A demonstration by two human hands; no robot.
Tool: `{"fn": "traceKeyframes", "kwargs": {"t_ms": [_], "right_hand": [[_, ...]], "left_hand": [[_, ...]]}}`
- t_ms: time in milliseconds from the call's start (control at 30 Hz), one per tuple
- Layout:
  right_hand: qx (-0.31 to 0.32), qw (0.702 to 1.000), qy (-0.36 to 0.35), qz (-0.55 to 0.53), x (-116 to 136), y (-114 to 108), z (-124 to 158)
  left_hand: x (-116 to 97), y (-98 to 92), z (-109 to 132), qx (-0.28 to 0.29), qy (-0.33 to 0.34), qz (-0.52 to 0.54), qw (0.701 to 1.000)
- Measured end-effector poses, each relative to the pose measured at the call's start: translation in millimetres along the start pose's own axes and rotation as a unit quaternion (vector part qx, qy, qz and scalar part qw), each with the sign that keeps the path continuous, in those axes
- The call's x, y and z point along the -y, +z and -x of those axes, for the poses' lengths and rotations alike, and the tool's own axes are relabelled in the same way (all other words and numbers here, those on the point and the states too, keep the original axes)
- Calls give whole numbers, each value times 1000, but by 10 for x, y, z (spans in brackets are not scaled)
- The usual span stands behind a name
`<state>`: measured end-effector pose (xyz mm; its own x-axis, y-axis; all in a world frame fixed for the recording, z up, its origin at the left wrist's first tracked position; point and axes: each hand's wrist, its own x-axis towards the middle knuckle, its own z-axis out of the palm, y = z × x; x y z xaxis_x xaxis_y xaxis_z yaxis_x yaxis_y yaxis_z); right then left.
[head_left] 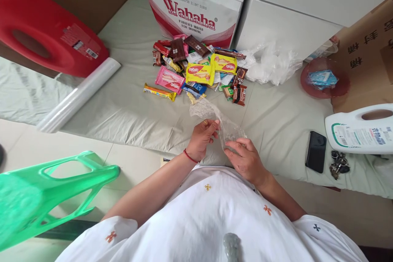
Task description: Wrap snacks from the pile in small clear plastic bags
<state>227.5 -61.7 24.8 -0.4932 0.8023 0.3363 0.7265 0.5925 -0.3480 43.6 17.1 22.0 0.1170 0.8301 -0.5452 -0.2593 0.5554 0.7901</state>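
Note:
A thin clear plastic bag (211, 111) stretches between my two hands, above the near edge of the pale sheet. My left hand (202, 137), with a red cord on the wrist, pinches the bag between thumb and fingers. On its right side, my right hand (245, 159) grips the bag's lower edge with bent fingers. Just beyond the bag lies a pile of wrapped snacks, with yellow packets (200, 73), a pink packet (170, 80) and dark brown ones (196, 45). A crumpled heap of clear bags (270, 65) touches the pile's right side.
A Wahaha box (193, 12) stands behind the snacks. At left are a red jug (46, 28), a plastic film roll (80, 94) and a green stool (61, 188). To the right are a red bowl (344, 84), a white bottle (362, 131), a phone (316, 151) and keys (339, 165).

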Motion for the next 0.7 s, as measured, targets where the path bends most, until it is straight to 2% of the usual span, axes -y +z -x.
{"fn": "traceKeyframes", "kwargs": {"t_ms": [100, 200, 233, 300, 367, 433, 567, 700], "right_hand": [[29, 999, -13, -27, -16, -7, 25], [65, 991, -13, -118, -75, -85, 6], [69, 985, 8, -160, -102, -125, -16], [49, 967, 97, -231, -157, -203, -93], [6, 944, 202, -262, -198, -240, -210], [-22, 925, 263, -275, -215, -209, -351], [-21, 905, 288, -312, -195, -19, -583], [-50, 876, 316, -362, -237, 91, -626]], "left_hand": [[54, -27, -32, -11, 17, -18, 1000], [106, -63, -9, 5, 17, -21, 1000], [121, -70, 10, 13, 19, -22, 1000], [147, -72, 56, 24, 30, -25, 999], [168, -55, 103, 30, 46, -30, 998], [180, -28, 144, 42, 60, -34, 997], [182, -13, 202, 70, 73, -45, 994], [206, -121, 207, 59, 62, -36, 996]]}}
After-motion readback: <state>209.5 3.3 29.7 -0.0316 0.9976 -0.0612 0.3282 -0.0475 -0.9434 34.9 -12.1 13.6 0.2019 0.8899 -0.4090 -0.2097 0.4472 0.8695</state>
